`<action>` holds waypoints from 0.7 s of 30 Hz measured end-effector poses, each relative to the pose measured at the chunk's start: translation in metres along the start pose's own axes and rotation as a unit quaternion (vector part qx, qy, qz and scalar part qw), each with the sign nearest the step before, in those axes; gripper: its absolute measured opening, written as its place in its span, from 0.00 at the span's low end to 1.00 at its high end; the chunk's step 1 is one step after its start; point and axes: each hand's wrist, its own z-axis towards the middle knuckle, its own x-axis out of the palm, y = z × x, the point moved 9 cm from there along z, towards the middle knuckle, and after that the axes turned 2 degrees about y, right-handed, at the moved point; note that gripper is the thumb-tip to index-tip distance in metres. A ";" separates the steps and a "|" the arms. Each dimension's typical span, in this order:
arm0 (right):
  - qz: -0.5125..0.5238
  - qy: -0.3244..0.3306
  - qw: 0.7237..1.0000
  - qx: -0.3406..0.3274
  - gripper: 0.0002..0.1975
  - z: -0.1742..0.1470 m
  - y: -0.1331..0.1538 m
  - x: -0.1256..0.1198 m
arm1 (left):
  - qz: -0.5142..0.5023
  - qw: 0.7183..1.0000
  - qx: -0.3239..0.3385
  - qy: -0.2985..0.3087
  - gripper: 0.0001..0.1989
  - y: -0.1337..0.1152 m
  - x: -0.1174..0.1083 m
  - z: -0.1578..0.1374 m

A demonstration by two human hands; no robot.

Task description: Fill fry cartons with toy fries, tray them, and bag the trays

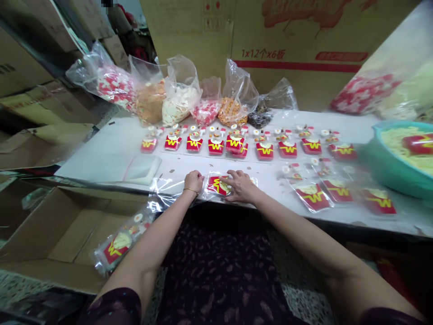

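In front of me at the table's near edge lies a red toy fries pack [215, 184] with a yellow W, turned sideways inside a clear plastic bag [209, 195]. My left hand [194, 181] is closed, pinching the bag's left end. With bent fingers, my right hand [241, 186] grips the pack's right end; the thumb is on the near side. Clear film [164, 193] stretches left of my left wrist. Beyond my hands, a row of similar red fries packs [216, 147] with small toy pieces lies across the table. More packs [313, 197] lie to the right.
Clear bags of small pieces [203, 112] line the table's back. A stack of flat plastic bags [142, 169] lies left. One bagged pack [117, 247] is over the open carton [74, 225] at lower left. A turquoise basin [389, 158] stands right; a large carton [287, 27] rises behind.
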 end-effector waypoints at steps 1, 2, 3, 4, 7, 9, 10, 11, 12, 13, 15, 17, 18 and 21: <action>0.002 0.000 1.000 -0.002 0.40 -0.001 0.002 0.001 | -0.016 1.000 -0.014 -0.015 0.06 0.003 -0.001 0.000; 0.003 -0.001 1.000 -0.005 0.39 -0.002 0.005 0.002 | -0.030 0.999 -0.027 -0.028 0.06 0.006 -0.002 0.000; 0.004 -0.002 1.000 -0.010 0.39 -0.003 0.007 0.003 | -0.040 0.998 -0.033 -0.036 0.07 0.008 -0.003 0.000; 0.004 -0.001 1.000 -0.018 0.40 -0.003 0.009 0.003 | -0.044 0.998 -0.028 -0.037 0.07 0.009 -0.003 0.001; 0.006 0.009 0.999 -0.046 0.40 -0.001 0.015 0.004 | -0.023 0.999 0.040 -0.016 0.06 0.003 -0.005 0.002; 0.007 0.017 0.998 -0.064 0.40 0.002 0.016 0.003 | -0.014 0.995 0.094 0.011 0.08 -0.002 -0.008 0.001; 0.007 0.020 0.997 -0.072 0.40 0.004 0.016 0.002 | -0.017 0.992 0.119 0.032 0.10 -0.004 -0.009 0.000; 0.008 0.023 0.997 -0.080 0.40 0.005 0.017 0.002 | -0.023 0.987 0.146 0.062 0.13 -0.007 -0.009 -0.002; 0.009 0.024 0.996 -0.087 0.40 0.007 0.017 0.001 | -0.029 0.979 0.175 0.097 0.14 -0.012 -0.008 -0.005; 0.010 0.023 0.995 -0.093 0.40 0.009 0.017 0.001 | -0.033 0.969 0.203 0.133 0.15 -0.017 -0.006 -0.009; 0.011 0.021 0.995 -0.101 0.41 0.010 0.016 0.000 | -0.028 0.950 0.246 0.191 0.17 -0.026 -0.002 -0.014; 0.011 0.022 0.994 -0.103 0.42 0.010 0.015 0.000 | -0.009 0.937 0.265 0.229 0.17 -0.035 0.002 -0.016; 0.012 0.024 0.994 -0.103 0.42 0.010 0.014 -0.001 | 0.005 0.933 0.268 0.241 0.16 -0.039 0.004 -0.016; 0.017 0.027 0.994 -0.100 0.43 0.010 0.015 -0.002 | 0.068 0.924 0.271 0.262 0.11 -0.049 0.011 -0.014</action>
